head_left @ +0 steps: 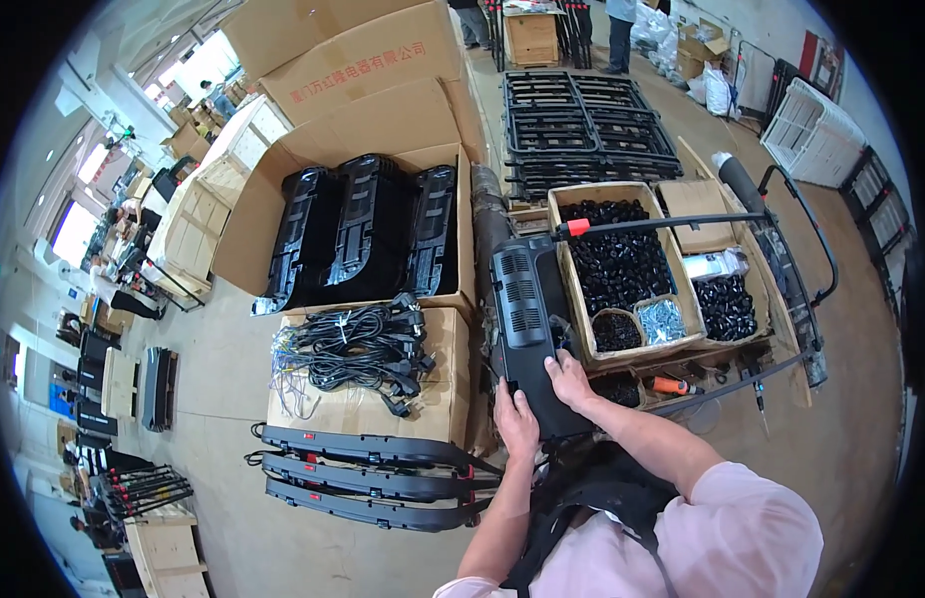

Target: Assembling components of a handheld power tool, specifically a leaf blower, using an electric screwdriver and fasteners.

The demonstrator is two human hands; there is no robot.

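Note:
A long black plastic cover (523,299) with vent slots lies lengthwise in front of me. My left hand (517,427) presses along its near left edge, the fingers pointing forward. My right hand (568,383) grips the opposite edge, thumb on top; its other fingers are partly hidden. Just right of the cover's far end, a black tubular frame (672,221) with a red end piece (578,227) reaches across the parts boxes. The near end of the cover is close to my body.
Cardboard boxes of small black parts (622,249) and silver screws (662,321) stand right, beside an orange-handled tool (674,386). Left are bundled power cords (353,344), curved black rails (373,483) and a large carton (248,234) of black covers. Black frames (587,125) are stacked ahead.

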